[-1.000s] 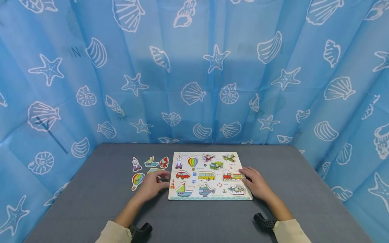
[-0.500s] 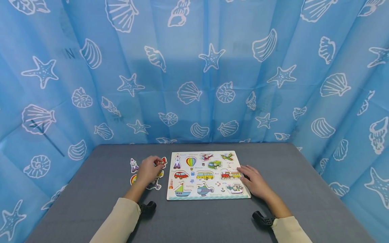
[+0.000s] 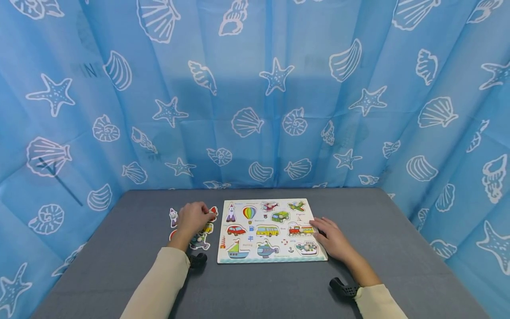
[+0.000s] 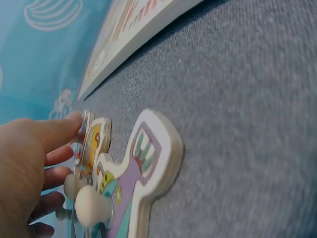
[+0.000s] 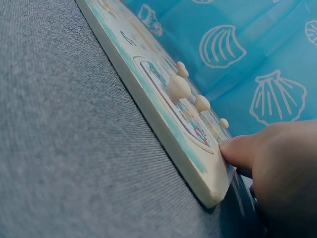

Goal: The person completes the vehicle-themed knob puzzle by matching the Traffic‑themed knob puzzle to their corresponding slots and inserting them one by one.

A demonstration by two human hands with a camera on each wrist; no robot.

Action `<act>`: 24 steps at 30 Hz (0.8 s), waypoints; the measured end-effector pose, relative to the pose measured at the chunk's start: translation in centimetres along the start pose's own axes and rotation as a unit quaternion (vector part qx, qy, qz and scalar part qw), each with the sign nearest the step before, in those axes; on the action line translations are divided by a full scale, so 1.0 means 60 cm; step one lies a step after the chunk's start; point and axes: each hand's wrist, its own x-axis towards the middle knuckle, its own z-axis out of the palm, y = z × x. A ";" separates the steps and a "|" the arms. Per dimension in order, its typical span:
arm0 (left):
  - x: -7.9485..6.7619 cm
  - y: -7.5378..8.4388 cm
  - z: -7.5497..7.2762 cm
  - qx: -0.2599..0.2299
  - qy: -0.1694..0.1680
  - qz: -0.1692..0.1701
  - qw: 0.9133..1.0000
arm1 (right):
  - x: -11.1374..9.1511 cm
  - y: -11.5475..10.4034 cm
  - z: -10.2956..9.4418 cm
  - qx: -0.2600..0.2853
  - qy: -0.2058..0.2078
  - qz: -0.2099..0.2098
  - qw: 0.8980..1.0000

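My left hand [image 3: 195, 219] reaches over a group of loose knobbed puzzle pieces, its fingertips beside a red piece [image 3: 214, 213]. In the left wrist view its fingers are loosely bent, with a gap below the thumb. A submarine piece [image 4: 131, 191] with a round knob lies closest to the camera, and a yellow bus piece [image 4: 94, 146] lies behind it. My right hand [image 3: 332, 237] rests on the right edge of the wooden puzzle board [image 3: 249, 254]. Its thumb touches the top near the corner in the right wrist view.
A rocket piece [image 3: 173, 217] lies left of the left hand, and the balloon piece [image 3: 172, 234] is mostly hidden by it. On the board sit several pieces with knobs, such as the ship [image 3: 307, 248]. A blue shell-print curtain [image 3: 255, 88] hangs behind the grey table [image 3: 255, 292].
My left hand has moved from the board's left edge up and left to the loose pieces, shifting only slightly in the last half second. My right hand stays on the board.
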 end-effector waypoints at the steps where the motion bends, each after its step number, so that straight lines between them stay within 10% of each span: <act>1: 0.001 0.001 0.000 0.002 -0.004 -0.001 1.000 | 0.000 0.000 0.000 0.000 0.000 0.000 1.000; 24: 0.000 0.002 0.016 -0.053 0.057 -0.014 0.997 | -0.001 -0.003 0.001 0.007 0.002 -0.002 1.000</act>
